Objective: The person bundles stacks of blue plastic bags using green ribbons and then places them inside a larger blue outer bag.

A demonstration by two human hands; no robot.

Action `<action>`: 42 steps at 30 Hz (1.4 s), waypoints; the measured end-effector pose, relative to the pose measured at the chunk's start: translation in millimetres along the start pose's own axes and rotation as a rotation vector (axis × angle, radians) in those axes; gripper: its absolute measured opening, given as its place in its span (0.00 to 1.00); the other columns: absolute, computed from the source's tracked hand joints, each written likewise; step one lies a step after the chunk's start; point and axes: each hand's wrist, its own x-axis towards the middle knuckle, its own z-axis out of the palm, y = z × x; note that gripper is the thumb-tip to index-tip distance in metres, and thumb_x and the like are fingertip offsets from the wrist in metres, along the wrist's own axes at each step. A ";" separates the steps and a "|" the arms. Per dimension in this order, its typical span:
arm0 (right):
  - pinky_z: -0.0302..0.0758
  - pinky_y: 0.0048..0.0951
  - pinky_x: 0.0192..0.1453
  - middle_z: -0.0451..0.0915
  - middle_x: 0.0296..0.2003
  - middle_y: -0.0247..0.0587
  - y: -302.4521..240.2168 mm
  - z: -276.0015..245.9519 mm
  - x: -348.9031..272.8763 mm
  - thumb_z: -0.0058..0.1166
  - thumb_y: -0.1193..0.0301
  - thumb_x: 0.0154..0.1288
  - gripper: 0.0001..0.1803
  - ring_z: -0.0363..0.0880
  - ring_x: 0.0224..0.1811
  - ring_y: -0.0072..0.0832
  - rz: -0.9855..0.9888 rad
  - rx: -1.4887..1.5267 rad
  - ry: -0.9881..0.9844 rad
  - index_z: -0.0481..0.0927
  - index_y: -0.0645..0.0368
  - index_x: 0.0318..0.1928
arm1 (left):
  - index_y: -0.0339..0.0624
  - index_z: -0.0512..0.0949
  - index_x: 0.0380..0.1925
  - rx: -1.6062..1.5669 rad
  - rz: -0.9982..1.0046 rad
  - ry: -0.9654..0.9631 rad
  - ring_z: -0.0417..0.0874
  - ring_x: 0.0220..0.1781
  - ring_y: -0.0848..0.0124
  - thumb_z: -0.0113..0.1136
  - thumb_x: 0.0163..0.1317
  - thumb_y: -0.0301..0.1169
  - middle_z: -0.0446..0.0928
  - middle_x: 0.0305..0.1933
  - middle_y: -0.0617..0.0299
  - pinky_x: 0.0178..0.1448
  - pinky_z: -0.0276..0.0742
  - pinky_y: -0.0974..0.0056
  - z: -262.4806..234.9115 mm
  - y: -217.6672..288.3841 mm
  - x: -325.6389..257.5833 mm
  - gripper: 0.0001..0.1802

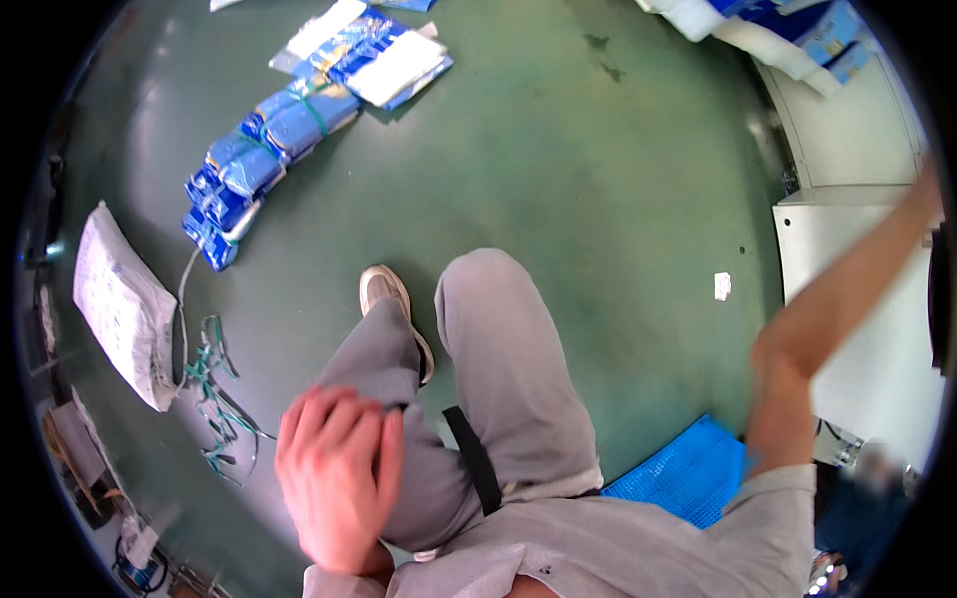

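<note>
My left hand (337,473) is over my left thigh, back of the hand upward and slightly blurred. Its fingers are loosely bent, the thumb stands apart from them, and I see nothing held. To the right stretches my right forearm (847,284), passing over a white cabinet (847,369). The right hand itself lies beyond the picture's edge. Grey trousers (508,349) cover my legs, and a dark strap (473,460) hangs across my lap. One light-coloured shoe (384,289) shows on the green floor.
Blue plastic packs (269,140), tied with green strap, lie at the upper left beside flattened blue-and-white packs (384,60). A white sack (122,309) and tangled green straps (214,399) are at left. Blue mesh plastic (678,473) sits beside me; more packs (797,30) are upper right.
</note>
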 end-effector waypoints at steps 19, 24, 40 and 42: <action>0.72 0.49 0.57 0.72 0.56 0.63 -11.4 -158.0 -438.0 0.46 0.58 0.69 0.27 0.73 0.58 0.57 0.171 0.256 -2.328 0.66 0.53 0.64 | 0.42 0.79 0.26 -0.160 -0.008 -0.090 0.80 0.48 0.63 0.63 0.55 0.29 0.80 0.36 0.63 0.56 0.74 0.57 -25.6 -25.4 -7.2 0.04; 0.71 0.35 0.59 0.78 0.52 0.50 -22.5 -187.4 -311.4 0.50 0.58 0.69 0.26 0.77 0.54 0.41 0.681 0.407 -2.220 0.69 0.55 0.63 | 0.38 0.77 0.16 -0.203 0.030 -0.095 0.78 0.35 0.63 0.63 0.52 0.29 0.77 0.23 0.62 0.44 0.74 0.59 -10.4 -37.5 28.8 0.10; 0.59 0.22 0.16 0.66 0.19 0.26 -106.4 -222.1 155.7 0.44 0.47 0.73 0.23 0.62 0.15 0.15 1.219 0.157 -2.085 0.74 0.57 0.42 | 0.46 0.80 0.44 -0.260 -0.182 -0.228 0.81 0.50 0.58 0.57 0.61 0.35 0.79 0.51 0.53 0.57 0.75 0.56 -56.3 -52.8 -36.0 0.13; 0.59 0.24 0.14 0.62 0.16 0.28 -103.7 -233.8 204.1 0.41 0.41 0.71 0.29 0.62 0.13 0.18 1.194 0.140 -2.020 0.66 0.55 0.29 | 0.49 0.79 0.49 -0.354 -0.333 -0.373 0.78 0.57 0.56 0.56 0.62 0.35 0.74 0.60 0.53 0.58 0.74 0.54 -91.2 -38.5 -56.5 0.16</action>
